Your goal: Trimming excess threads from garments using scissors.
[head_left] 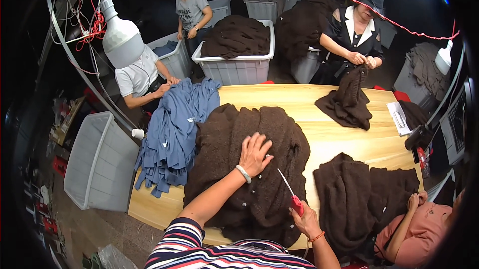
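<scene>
A large pile of dark brown knitted cardigans [224, 134] lies on the wooden table in front of me, with small buttons showing on the top one. My left hand [255, 155] rests palm down on it, fingers spread, a pale bangle at the wrist. Near the pile's right side, my right hand [307, 221] is closed around a red-handled tool [297, 205] with a long, thin, pale shaft pointing up and left over the knit. Whether it is one blade or two cannot be made out.
Blue garments [174, 124] are heaped left of the pile, by a person in white. Across the wooden table [294, 97], a person in a black cap handles a brown knit [349, 99]. Another brown garment [364, 194] lies right, beside a person in pink. Grey bins [102, 164] and hanging bulbs [119, 34] surround us.
</scene>
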Tool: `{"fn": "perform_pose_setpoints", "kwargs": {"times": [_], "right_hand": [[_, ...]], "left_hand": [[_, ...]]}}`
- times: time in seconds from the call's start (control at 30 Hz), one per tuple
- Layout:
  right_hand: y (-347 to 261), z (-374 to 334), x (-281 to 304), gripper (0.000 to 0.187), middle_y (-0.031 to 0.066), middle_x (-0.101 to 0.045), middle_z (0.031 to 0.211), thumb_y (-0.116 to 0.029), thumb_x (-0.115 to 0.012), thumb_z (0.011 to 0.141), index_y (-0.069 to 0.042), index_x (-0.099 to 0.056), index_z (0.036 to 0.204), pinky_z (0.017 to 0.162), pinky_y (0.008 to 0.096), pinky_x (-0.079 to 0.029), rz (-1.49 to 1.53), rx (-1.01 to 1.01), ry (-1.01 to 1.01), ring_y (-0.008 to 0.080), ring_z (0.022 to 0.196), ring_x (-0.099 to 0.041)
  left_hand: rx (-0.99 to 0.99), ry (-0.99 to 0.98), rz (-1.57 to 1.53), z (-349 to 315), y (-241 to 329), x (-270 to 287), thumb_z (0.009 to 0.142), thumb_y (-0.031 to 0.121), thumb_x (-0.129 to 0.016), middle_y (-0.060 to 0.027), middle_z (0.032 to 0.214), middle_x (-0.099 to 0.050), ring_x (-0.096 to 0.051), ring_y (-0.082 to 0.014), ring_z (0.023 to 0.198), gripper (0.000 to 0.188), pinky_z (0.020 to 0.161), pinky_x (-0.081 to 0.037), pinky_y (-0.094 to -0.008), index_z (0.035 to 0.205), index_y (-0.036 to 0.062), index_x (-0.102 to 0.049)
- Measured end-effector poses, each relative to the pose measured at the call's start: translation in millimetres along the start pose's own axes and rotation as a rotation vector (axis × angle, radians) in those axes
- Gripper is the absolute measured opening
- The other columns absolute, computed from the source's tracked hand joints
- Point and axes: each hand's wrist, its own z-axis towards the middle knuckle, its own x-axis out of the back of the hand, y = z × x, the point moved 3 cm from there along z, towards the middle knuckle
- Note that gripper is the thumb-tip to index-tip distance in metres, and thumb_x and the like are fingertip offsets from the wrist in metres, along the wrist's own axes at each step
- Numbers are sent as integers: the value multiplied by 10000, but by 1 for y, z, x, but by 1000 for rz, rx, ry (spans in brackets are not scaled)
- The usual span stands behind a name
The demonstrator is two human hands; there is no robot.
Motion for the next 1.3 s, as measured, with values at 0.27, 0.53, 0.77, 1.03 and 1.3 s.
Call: {"fn": "perform_pose_setpoints", "kwargs": {"times": [0.27, 0.53, 0.77, 1.03, 1.3], "right_hand": [[61, 25, -53, 353, 90, -659, 854, -193, -694, 834, 10, -604, 1109, 717, 296, -496, 238, -46, -76, 149, 776, -616], [105, 33, -80, 286, 64, -681, 785, -202, -733, 773, 14, -663, 946, 709, 283, -496, 492, -224, -82, 108, 733, -616], [85, 42, -70, 210, -27, -516, 598, -156, -681, 771, -57, -525, 673, 507, 262, -405, 490, -205, -110, 71, 547, -485], [77, 48, -64, 213, -30, -500, 612, -159, -683, 759, -55, -518, 674, 511, 274, -387, 507, -221, -121, 74, 556, -456], [74, 39, -60, 208, -29, -512, 622, -166, -683, 763, -51, -529, 683, 520, 274, -395, 512, -212, -110, 73, 559, -461]], "left_hand": [[297, -188, 24, -22, -40, -55, 807, 554, -613, -186, 1517, -224, -164, -393, 1411, 798, 1124, -63, -583, 1455, 190, -324], [355, -230, -84, -32, -48, -75, 845, 575, -558, -162, 1533, -188, -133, -365, 1425, 781, 1136, -43, -565, 1474, 209, -275], [350, -215, -92, -32, -48, -85, 841, 565, -573, -162, 1529, -190, -146, -368, 1421, 780, 1133, -63, -577, 1470, 215, -275], [348, -214, -102, -28, -49, -85, 845, 557, -574, -167, 1527, -185, -143, -372, 1421, 776, 1131, -63, -586, 1471, 217, -265], [353, -226, -92, -33, -42, -83, 846, 562, -566, -161, 1529, -183, -136, -368, 1423, 775, 1133, -57, -582, 1470, 216, -265]]}}
